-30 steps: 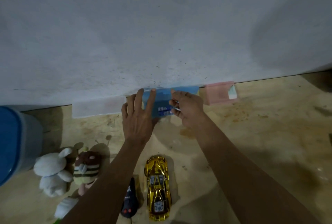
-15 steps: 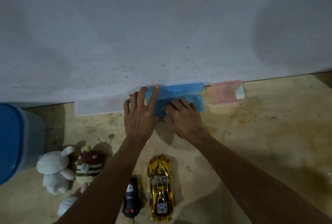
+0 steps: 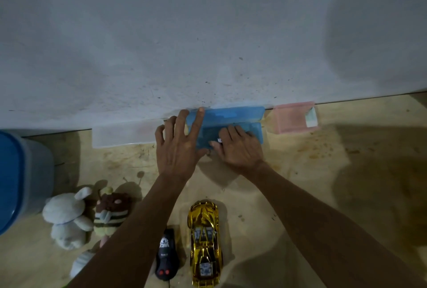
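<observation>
A blue translucent plastic box [image 3: 233, 114] sits on the floor against the wall, its lid standing open against the wall. My left hand [image 3: 178, 149] presses the box's left end with straight, spread fingers, the index finger reaching up the lid. My right hand [image 3: 238, 149] lies low over the box's base with its fingers curled. A small white item [image 3: 220, 140] shows between its thumb and forefinger. What else lies inside the box is hidden under the hand.
A clear box [image 3: 122, 135] lies left of the blue one and a pink box [image 3: 291, 118] right of it, both along the grey wall [image 3: 208, 33]. Nearer me are a blue bin [image 3: 13, 179], a white plush rabbit [image 3: 67, 216], a bee plush [image 3: 111, 213], a black remote [image 3: 166, 255] and a gold toy car [image 3: 204, 241].
My right hand, which held the small item above the box, has come down into the base. The lid now stands fully back against the wall. My left hand stays at the left end.
</observation>
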`<state>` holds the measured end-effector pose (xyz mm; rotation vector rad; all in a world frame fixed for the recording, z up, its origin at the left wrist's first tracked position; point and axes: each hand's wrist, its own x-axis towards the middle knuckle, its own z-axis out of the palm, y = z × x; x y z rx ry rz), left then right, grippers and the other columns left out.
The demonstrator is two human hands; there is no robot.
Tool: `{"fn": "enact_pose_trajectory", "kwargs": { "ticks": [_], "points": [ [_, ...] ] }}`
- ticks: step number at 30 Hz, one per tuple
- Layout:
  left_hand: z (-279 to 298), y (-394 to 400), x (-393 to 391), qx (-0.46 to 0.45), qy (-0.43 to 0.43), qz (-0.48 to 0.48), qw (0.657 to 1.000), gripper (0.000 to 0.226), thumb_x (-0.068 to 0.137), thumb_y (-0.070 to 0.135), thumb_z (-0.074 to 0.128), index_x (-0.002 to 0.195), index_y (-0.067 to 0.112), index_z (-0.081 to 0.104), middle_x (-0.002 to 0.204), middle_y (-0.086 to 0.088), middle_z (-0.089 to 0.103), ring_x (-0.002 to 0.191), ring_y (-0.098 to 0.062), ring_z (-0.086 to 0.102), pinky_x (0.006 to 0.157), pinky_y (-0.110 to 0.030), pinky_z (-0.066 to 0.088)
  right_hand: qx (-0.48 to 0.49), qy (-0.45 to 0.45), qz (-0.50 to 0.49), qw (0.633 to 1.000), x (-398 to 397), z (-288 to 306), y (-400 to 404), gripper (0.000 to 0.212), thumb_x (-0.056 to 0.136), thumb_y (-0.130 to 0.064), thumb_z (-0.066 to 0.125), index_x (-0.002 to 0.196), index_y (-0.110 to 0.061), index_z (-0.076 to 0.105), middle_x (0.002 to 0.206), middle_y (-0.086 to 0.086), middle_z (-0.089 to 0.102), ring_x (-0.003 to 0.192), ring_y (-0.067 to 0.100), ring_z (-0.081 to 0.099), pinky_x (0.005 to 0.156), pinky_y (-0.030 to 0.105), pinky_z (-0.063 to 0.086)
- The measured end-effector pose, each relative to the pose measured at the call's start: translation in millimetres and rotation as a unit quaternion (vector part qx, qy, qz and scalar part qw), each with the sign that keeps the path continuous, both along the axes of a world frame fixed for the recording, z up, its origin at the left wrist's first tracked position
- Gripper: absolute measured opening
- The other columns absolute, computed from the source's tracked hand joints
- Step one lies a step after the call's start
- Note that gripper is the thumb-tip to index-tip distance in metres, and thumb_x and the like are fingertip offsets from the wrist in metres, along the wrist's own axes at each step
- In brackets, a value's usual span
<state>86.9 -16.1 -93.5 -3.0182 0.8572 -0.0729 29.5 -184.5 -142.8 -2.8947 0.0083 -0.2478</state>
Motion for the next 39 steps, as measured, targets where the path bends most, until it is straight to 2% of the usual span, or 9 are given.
{"fn": "enact_pose_trajectory", "kwargs": {
  "ticks": [14,16,19,21,23,26,29,34,39],
  "points": [
    [1.2,-2.0,-0.7,0.0,0.024,0.011,1.0,0.112,0.063,0.057,0.087,0.154,0.023,0.032,0.143,-0.021,0.045,0.123,-0.041,0.047,0.093,-0.054,0.044,0.319,-0.067,-0.148,0.934,1.0,43.1,-2.0,0.057,0.099,-0.059,0.036,0.074,-0.012,0.056,0.064,-0.006,0.062,0.052,0.004,0.05,0.05,0.017,0.032],
    [1.4,-2.6,-0.9,0.001,0.028,0.014,0.999,0.112,0.064,0.056,0.087,0.154,0.023,0.029,0.144,-0.02,0.043,0.124,-0.041,0.046,0.095,-0.055,0.044,0.497,-0.039,-0.218,0.839,-6.2,56.4,-0.8,0.051,0.1,-0.054,0.043,0.065,-0.016,0.049,0.057,-0.012,0.051,0.05,0.002,0.045,0.052,0.018,0.034],
    [4.0,-3.2,-1.4,0.003,0.03,0.014,0.999,0.11,0.065,0.056,0.086,0.154,0.022,0.032,0.144,-0.021,0.045,0.124,-0.041,0.046,0.095,-0.055,0.043,0.731,0.067,-0.341,0.588,-15.3,73.3,-10.5,0.06,0.084,-0.072,0.056,0.057,-0.022,0.037,0.052,-0.004,0.033,0.046,0.013,0.029,0.047,0.028,0.023],
    [6.3,-3.7,-2.0,0.005,0.03,0.013,0.999,0.109,0.064,0.057,0.085,0.154,0.021,0.035,0.143,-0.021,0.046,0.123,-0.041,0.047,0.094,-0.056,0.044,0.767,0.097,-0.381,0.507,-22.3,72.1,-16.9,0.057,0.082,-0.066,0.063,0.058,-0.021,0.039,0.054,-0.003,0.034,0.045,0.013,0.027,0.047,0.027,0.021],
    [7.4,-3.9,-2.0,0.008,0.031,0.015,0.999,0.109,0.064,0.058,0.085,0.155,0.021,0.035,0.144,-0.02,0.045,0.123,-0.041,0.047,0.094,-0.056,0.044,0.744,0.073,-0.383,0.542,-29.8,71.5,-14.9,0.047,0.092,-0.042,0.066,0.06,-0.021,0.037,0.054,-0.004,0.033,0.046,0.011,0.026,0.047,0.026,0.021],
    [7.2,-3.8,-2.0,0.012,0.029,0.014,0.999,0.109,0.066,0.057,0.085,0.155,0.021,0.034,0.144,-0.02,0.044,0.124,-0.04,0.046,0.095,-0.056,0.044,0.505,0.017,-0.299,0.81,-44.4,52.1,-3.7,0.045,0.095,-0.017,0.061,0.06,-0.019,0.034,0.052,-0.006,0.037,0.047,0.008,0.034,0.049,0.023,0.029],
    [5.7,-3.1,-1.4,0.009,0.022,0.013,1.0,0.109,0.065,0.057,0.085,0.155,0.021,0.034,0.144,-0.02,0.044,0.123,-0.04,0.046,0.095,-0.056,0.043,0.323,-0.009,-0.145,0.935,-53.8,27.6,5.5,0.03,0.094,-0.017,0.058,0.068,-0.015,0.043,0.058,0.0,0.045,0.049,0.014,0.04,0.049,0.021,0.026],
    [7.3,-4.0,-1.6,0.019,0.025,0.014,0.999,0.11,0.065,0.057,0.085,0.155,0.023,0.032,0.145,-0.018,0.043,0.125,-0.039,0.045,0.096,-0.055,0.042,0.062,-0.055,0.029,0.996,-67.3,-15.6,7.5,0.014,0.094,-0.024,0.061,0.088,-0.012,0.063,0.087,0.007,0.063,0.08,0.027,0.058,0.066,0.037,0.046],
    [5.7,-3.6,-1.1,0.02,0.02,0.016,0.999,0.112,0.063,0.059,0.085,0.155,0.024,0.032,0.145,-0.017,0.044,0.125,-0.037,0.044,0.096,-0.053,0.043,0.016,-0.06,0.035,0.997,-75.9,-25.6,1.9,0.023,0.095,-0.039,0.06,0.103,-0.019,0.067,0.107,0.006,0.066,0.101,0.029,0.058,0.082,0.042,0.043]
  ]
}}
